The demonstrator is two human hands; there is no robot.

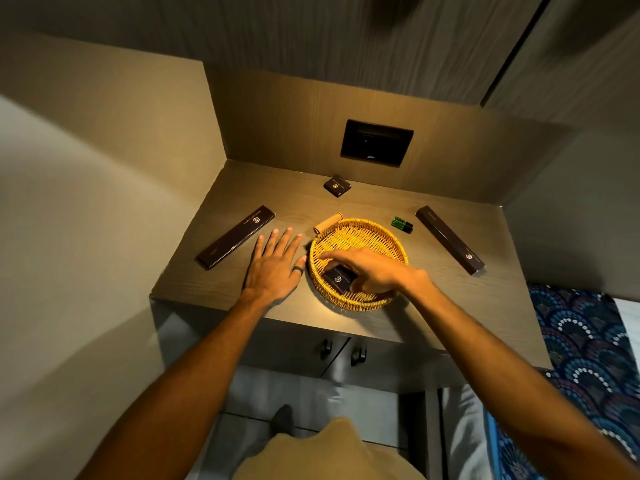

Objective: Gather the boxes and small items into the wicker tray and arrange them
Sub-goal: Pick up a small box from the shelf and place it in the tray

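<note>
A round wicker tray (360, 233) sits mid-table. My right hand (370, 271) reaches into it and grips a small dark box (339, 279) at the tray's near left side. My left hand (273, 265) lies flat on the table just left of the tray, fingers spread, holding nothing. A long dark box (236, 236) lies at the left and another long dark box (449, 239) at the right. A second small dark box (337, 185) rests near the back wall. A tan cylinder (328, 223) touches the tray's far left rim. A green bottle (401, 224) lies right of the tray.
The wooden table (460, 306) is boxed in by walls at the left and back, with a dark wall socket panel (376, 143) behind. Cabinet doors with dark handles (343, 351) are below the front edge. A patterned blue fabric (585, 348) lies at the right.
</note>
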